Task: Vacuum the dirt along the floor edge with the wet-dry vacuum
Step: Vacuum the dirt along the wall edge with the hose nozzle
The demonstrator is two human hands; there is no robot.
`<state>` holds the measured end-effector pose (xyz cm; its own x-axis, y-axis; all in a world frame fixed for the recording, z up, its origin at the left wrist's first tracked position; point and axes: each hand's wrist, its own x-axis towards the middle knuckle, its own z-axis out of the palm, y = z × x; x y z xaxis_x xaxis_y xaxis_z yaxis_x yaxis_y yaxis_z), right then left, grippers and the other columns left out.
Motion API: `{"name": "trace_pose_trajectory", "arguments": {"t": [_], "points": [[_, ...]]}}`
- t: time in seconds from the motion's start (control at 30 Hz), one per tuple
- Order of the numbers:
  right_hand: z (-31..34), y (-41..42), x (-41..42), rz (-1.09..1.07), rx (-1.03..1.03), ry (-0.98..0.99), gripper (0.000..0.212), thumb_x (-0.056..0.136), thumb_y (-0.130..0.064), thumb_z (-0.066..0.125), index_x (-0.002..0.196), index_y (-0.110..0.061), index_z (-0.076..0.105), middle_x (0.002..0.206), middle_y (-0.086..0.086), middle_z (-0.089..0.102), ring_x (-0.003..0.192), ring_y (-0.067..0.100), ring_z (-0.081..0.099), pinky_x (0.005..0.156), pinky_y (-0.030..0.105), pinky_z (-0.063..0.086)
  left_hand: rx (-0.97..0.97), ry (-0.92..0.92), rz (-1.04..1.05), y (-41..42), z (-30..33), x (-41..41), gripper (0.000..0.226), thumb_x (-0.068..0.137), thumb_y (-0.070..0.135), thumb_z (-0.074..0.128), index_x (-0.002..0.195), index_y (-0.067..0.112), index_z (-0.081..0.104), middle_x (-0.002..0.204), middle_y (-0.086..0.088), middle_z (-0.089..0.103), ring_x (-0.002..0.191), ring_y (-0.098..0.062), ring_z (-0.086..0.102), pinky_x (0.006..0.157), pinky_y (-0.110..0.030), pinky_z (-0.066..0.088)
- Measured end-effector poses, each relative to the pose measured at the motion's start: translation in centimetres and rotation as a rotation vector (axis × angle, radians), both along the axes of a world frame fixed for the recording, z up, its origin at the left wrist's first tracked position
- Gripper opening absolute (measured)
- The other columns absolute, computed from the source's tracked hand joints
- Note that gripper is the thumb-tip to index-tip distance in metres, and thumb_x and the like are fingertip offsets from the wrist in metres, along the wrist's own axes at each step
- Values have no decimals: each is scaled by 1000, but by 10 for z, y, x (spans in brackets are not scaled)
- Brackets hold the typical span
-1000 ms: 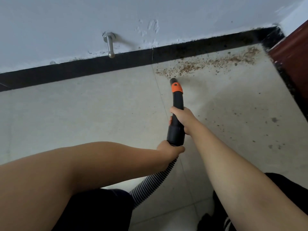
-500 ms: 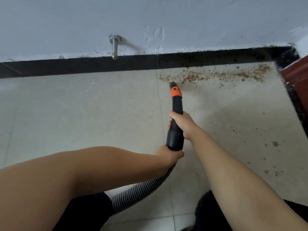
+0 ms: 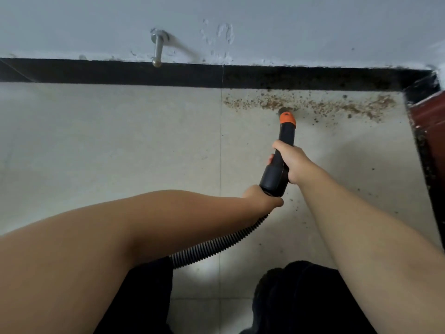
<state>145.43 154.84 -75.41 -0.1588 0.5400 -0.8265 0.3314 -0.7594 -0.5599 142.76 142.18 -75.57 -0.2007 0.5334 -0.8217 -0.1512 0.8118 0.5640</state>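
Observation:
A black vacuum nozzle [image 3: 285, 138] with an orange collar points at the floor edge, its tip inside a strip of brown dirt [image 3: 320, 106] along the black baseboard [image 3: 120, 72]. My right hand [image 3: 292, 162] grips the nozzle's middle. Just below the nozzle's wide end, my left hand [image 3: 262, 200] grips the ribbed grey hose [image 3: 216, 248], which trails back left under my forearm. The vacuum's body is out of view.
A metal door stop [image 3: 157, 50] sticks out of the white wall above the baseboard. A dark red door [image 3: 431, 121] and black threshold [image 3: 431, 184] close the corner at the right. Scattered specks [image 3: 297, 208] dot the pale tiles. My dark-clothed knees [image 3: 301, 297] are at the bottom.
The nozzle tip has moved right along the wall and forward, from the dirt strip's left end into its middle. Both hands moved with it; my view has shifted closer to the corner.

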Motion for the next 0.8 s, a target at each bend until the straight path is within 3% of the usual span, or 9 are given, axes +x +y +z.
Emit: {"name": "trace_pose_trajectory", "arguments": {"t": [0.17,0.37,0.5,0.8], "points": [[-7,-4,-2,27,19,31,10,87,-11,57,89,-11,47,62,4,54,46,16,53,53,26,49,13,-8,6,-2,-14,-2,29,79,16,68,102,7,53,78,-9,54,68,-24,52,66,-32,47],[-4,-39,-39,200,37,26,8,86,-7,54,86,-11,47,62,6,52,46,17,52,49,21,49,-12,-14,123,-40,-19,-16,19,79,17,66,92,10,53,78,-10,55,66,-23,51,63,-29,45],[-8,-54,-68,259,47,44,8,86,-7,54,86,-10,46,60,6,53,45,18,51,52,24,49,-6,15,197,-54,-25,-38,24,79,16,65,99,8,55,79,-10,55,67,-23,51,62,-29,44],[-6,-28,-57,51,27,6,10,87,-11,57,88,-11,47,64,5,54,51,17,52,56,30,49,26,20,62,-28,-20,-49,29,77,19,68,102,10,55,77,-7,56,67,-23,54,65,-31,48]]}}
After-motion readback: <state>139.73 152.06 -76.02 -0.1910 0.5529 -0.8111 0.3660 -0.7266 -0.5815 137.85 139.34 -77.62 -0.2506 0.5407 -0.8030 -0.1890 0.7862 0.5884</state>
